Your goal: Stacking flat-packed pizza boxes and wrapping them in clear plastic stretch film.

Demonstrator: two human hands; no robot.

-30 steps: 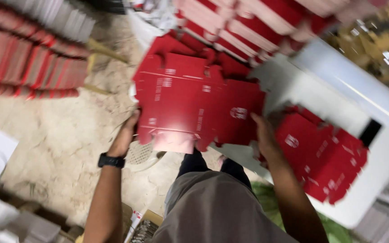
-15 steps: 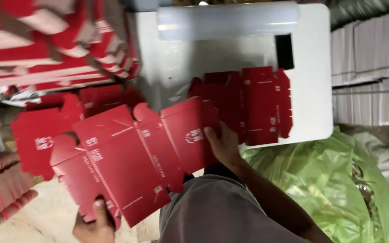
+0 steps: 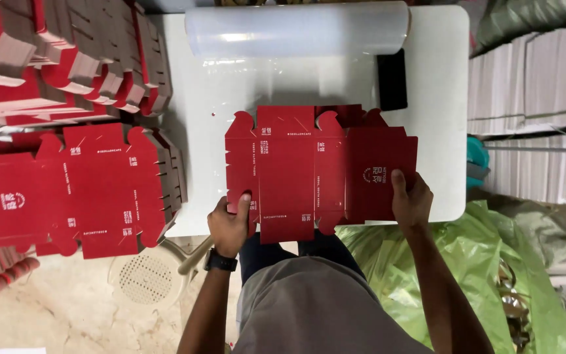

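A flat red die-cut cardboard box blank [image 3: 309,170] lies spread on the white table [image 3: 440,85]. My left hand [image 3: 229,226] grips its near left edge, thumb on top; a black watch sits on that wrist. My right hand [image 3: 412,200] holds the near right corner of the blank, thumb pressed on the panel with a white logo. More red blanks lie under it on the table.
A roll of clear plastic film [image 3: 296,27] and a black phone [image 3: 392,78] lie at the table's far side. A stack of red blanks [image 3: 73,187] rests to the left, folded red boxes [image 3: 67,59] beyond. A green plastic bag [image 3: 466,262] sits right. White stacked sheets [image 3: 532,111] fill the far right.
The view swung from the left stack to the table. The red blank, carried in both hands, now lies flat on the white table with both hands at its near edge.
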